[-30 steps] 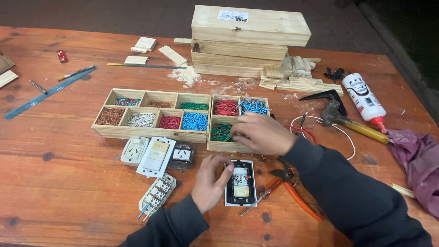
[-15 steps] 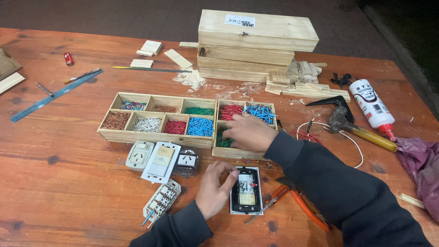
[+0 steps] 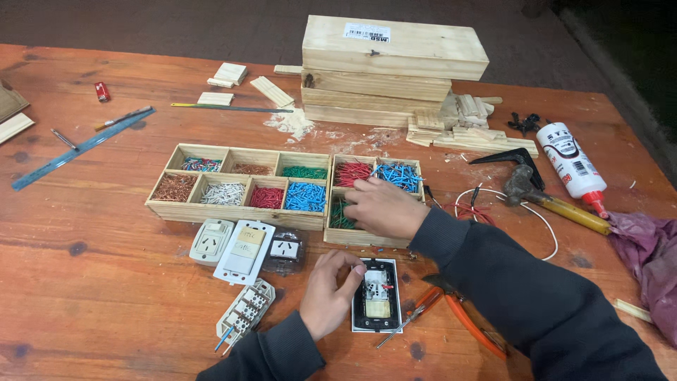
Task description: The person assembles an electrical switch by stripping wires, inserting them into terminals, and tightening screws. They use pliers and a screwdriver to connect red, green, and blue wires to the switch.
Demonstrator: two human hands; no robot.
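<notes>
My right hand (image 3: pixel 383 207) reaches into a small wooden tray (image 3: pixel 372 237) that holds red, blue and green wire pieces; its fingers rest at the compartment edge between the red and blue pieces, and whether they pinch one is hidden. My left hand (image 3: pixel 330 291) steadies a black-framed switch module (image 3: pixel 377 305) lying on the table, with the thumb on its left edge. A longer wooden compartment tray (image 3: pixel 236 212) with copper, white, red, blue and green pieces sits to the left.
White socket plates (image 3: pixel 233 243) and a terminal block (image 3: pixel 245 310) lie left of my left hand. Orange-handled pliers (image 3: pixel 462 317) lie to the right. A hammer (image 3: pixel 539 196), glue bottle (image 3: pixel 570 161), stacked wood planks (image 3: pixel 388 63), a blue ruler (image 3: pixel 74 152) and purple cloth (image 3: pixel 652 264) surround them.
My right hand has slid left and forward over the small tray toward the red and blue pieces. My left hand stays on the switch module.
</notes>
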